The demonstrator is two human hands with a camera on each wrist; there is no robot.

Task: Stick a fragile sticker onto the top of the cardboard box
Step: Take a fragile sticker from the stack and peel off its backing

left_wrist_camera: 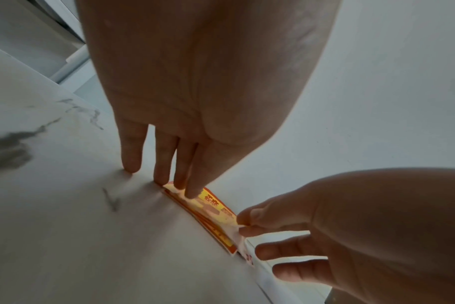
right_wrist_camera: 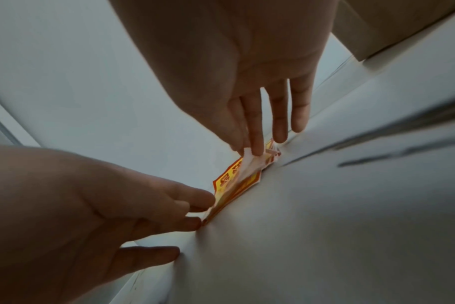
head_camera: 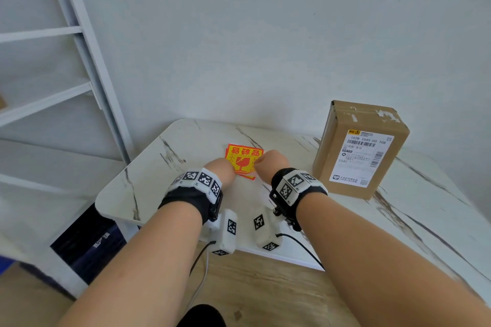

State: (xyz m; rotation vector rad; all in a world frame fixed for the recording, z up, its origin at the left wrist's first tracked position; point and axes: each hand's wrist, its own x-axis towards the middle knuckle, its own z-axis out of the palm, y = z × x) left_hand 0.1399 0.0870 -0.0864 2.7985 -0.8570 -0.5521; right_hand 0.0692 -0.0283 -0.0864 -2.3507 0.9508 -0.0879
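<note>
Stickers point(head_camera: 244, 160), the red-and-yellow fragile ones, sat in a small stack flat on the table point(head_camera: 186, 146) right in front of us, and both our hands were on them. Our left hand point(head_camera: 220, 171) had its fingers point(left_wrist_camera: 192, 185) straight, pressing down on the stack's left edge to pin it. Our right hand point(head_camera: 271, 164) worked the opposite edge, thumb and forefinger pinching a lifted white corner, which looked to us like the top sticker or its backing starting to peel. The cardboard box point(head_camera: 361, 148) stood upright well off to the right, apart from the stack, with its printed label facing us and its taped top bare of any fragile sticker. So the whole thing turned on that: once the sticker came free it would have to travel rightward and up, and the right hand was clearly the nearer one. View-wise, the head camera only showed the backs of our hands covering the stack's edges, so the grip was hidden there. The right wrist camera showed the curled white corner point(right_wrist_camera: 248, 162) between the fingertips, while the left wrist one showed the pinning fingers best. Only a corner of the box showed in the right wrist view.
</note>
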